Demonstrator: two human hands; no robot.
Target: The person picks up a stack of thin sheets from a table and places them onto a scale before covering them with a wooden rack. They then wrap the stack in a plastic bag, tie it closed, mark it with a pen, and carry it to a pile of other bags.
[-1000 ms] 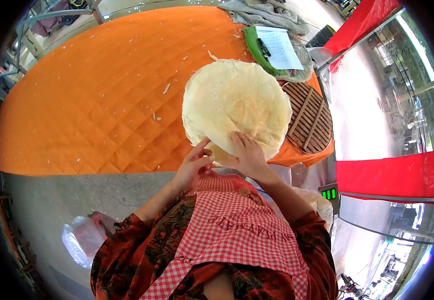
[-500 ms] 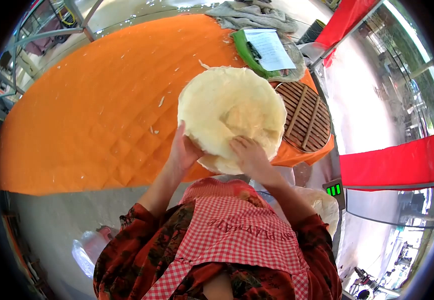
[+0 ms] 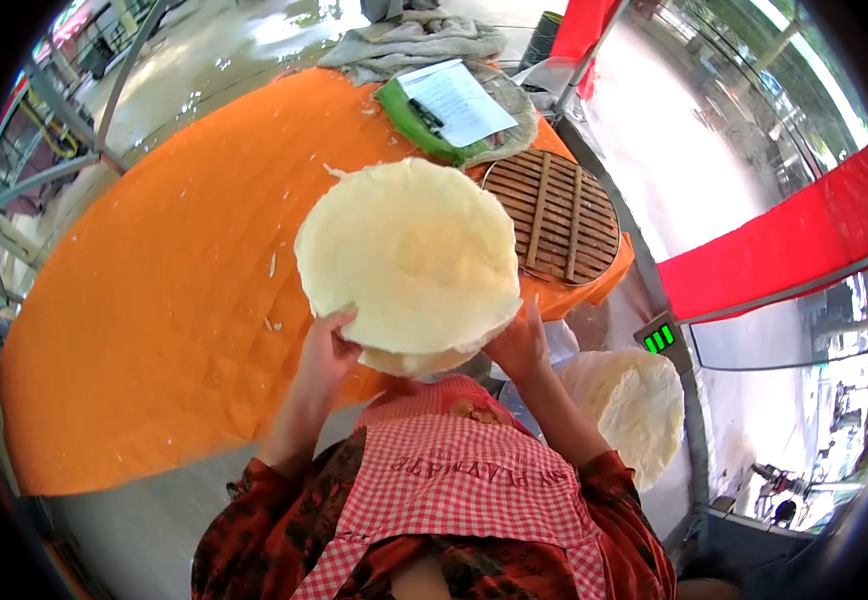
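A stack of thin, round, cream-coloured wafer sheets is held in front of me, over the near edge of the orange-covered table. My left hand grips its lower left edge, thumb on top and the other fingers partly hidden underneath. At the lower right edge, my right hand is closed on the rim, with some of its fingers out of sight. The top sheet looks almost flat, and lower sheets stick out unevenly along the near side.
An orange cloth with scattered crumbs covers the table. To the right lies a round slatted wooden rack. Behind it are a written paper, a green bag and grey cloth. A bag of pale round sheets stands lower right.
My right hand has moved from the top of the stack to its right edge. The top sheet, rumpled before, now lies smoother. The view has turned, shifting the table things left.
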